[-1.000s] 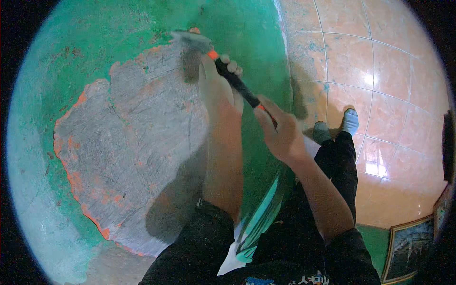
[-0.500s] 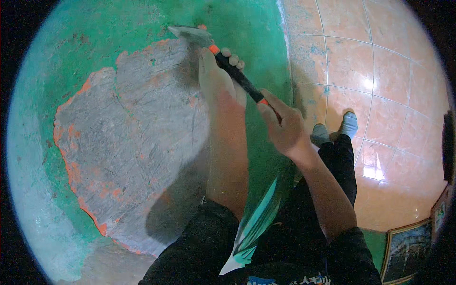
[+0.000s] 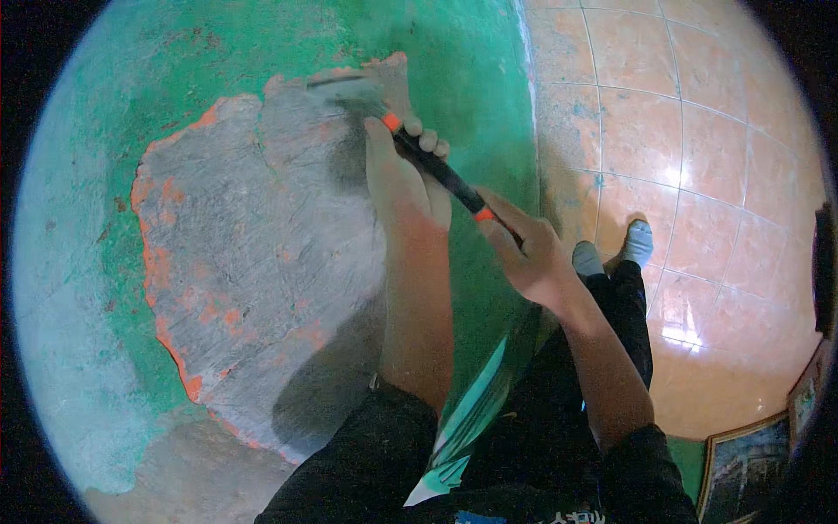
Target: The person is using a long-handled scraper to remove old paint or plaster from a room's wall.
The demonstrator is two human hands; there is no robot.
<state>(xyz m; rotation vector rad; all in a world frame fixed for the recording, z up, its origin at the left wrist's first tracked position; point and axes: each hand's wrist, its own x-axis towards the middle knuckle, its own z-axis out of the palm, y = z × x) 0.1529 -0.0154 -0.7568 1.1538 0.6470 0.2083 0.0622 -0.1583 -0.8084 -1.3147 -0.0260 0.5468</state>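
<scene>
A paint scraper (image 3: 445, 175) with a black handle, orange bands and a wide grey metal blade is in both my hands. My left hand (image 3: 406, 166) closes round the handle just behind the blade, fingertips showing on its far side. My right hand (image 3: 528, 258) is wrapped round the handle's rear end. Blurred by motion, the blade lies over the upper part of a bare grey patch (image 3: 236, 236) in the green painted wall (image 3: 78, 218). Orange shows along the patch's ragged edge and in scattered spots. My left forearm covers part of the patch's right side.
A floor of glossy orange-beige tiles (image 3: 637, 131) meets the wall on the right, with specks scattered near the joint. My feet in grey socks (image 3: 638, 243) rest on it. A framed picture (image 3: 742, 467) is at the lower right. Shadows fall across the patch.
The scraper blade has moved down from the patch's upper edge onto the bare area. The patch now sits farther right in view, and more of its upper right corner shows. Both hands keep their grip.
</scene>
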